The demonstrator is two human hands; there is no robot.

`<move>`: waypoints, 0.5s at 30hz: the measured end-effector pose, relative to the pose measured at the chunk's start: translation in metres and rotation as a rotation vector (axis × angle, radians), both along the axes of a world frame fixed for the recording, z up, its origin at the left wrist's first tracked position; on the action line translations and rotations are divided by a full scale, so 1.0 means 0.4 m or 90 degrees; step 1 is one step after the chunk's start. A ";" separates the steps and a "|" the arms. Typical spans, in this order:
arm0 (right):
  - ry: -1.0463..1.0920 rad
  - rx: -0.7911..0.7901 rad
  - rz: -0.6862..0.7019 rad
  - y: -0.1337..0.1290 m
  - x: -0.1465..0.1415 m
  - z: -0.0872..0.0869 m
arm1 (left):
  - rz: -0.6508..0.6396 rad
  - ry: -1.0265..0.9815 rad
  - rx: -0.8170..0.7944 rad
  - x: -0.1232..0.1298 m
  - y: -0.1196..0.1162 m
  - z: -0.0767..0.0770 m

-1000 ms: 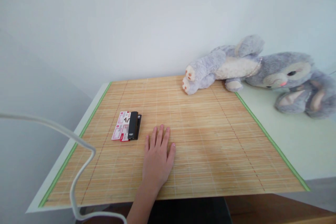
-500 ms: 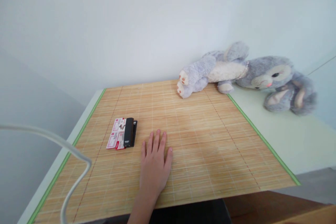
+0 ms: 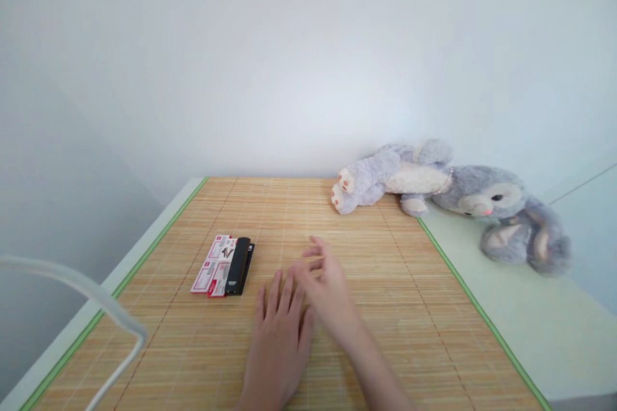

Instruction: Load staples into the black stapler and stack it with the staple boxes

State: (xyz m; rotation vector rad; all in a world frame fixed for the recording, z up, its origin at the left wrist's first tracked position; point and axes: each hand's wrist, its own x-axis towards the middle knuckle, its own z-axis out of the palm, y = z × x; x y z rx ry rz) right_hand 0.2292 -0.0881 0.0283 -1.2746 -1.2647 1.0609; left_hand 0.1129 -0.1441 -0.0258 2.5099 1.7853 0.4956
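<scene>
My left hand [image 3: 278, 343] lies palm down on the bamboo mat [image 3: 366, 257], fingers stretched out and slightly spread. Above and beside it, my right hand [image 3: 325, 282] reaches in from the right with loosely bent fingers that stand apart; nothing shows in it. Its fingertips overlap the left hand's fingers in the picture, and whether they touch I cannot tell. Left of both hands, a black stapler [image 3: 238, 264] rests on the mat. Red-and-white printed cards [image 3: 214, 266] lie along its left side, partly covered by it.
A grey plush rabbit [image 3: 434, 183] lies on its side at the back right, across the mat and the pale tabletop [image 3: 520, 308]. A white cable [image 3: 96, 292] curves through the near left. Behind the table rises a white wall [image 3: 299, 64].
My right hand has come into view from the lower right, over beside the left hand. The left hand stays flat on the mat. The camera has tilted up, so everything sits lower.
</scene>
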 end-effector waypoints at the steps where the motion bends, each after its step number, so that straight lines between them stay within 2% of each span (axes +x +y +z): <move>1: -0.065 -0.008 0.024 0.009 -0.042 -0.004 | -0.004 -0.005 0.007 -0.001 -0.001 -0.011; 4: -0.302 -0.027 0.067 0.046 -0.184 -0.018 | 0.011 -0.032 0.016 -0.001 -0.003 -0.046; 6: -0.358 0.002 0.062 0.085 -0.261 -0.018 | 0.015 -0.042 0.015 0.000 -0.002 -0.060; 8: -0.399 0.017 0.068 0.128 -0.304 -0.011 | -0.002 -0.036 0.025 0.000 0.000 -0.061; 11: -0.456 0.049 0.112 0.186 -0.293 0.011 | -0.035 -0.036 0.028 -0.011 0.001 -0.040; 13: -0.475 0.087 0.137 0.216 -0.237 0.029 | -0.057 -0.057 0.009 -0.022 0.001 -0.021; 15: -0.484 0.124 0.156 0.236 -0.150 0.048 | -0.071 -0.089 0.007 -0.032 0.000 -0.006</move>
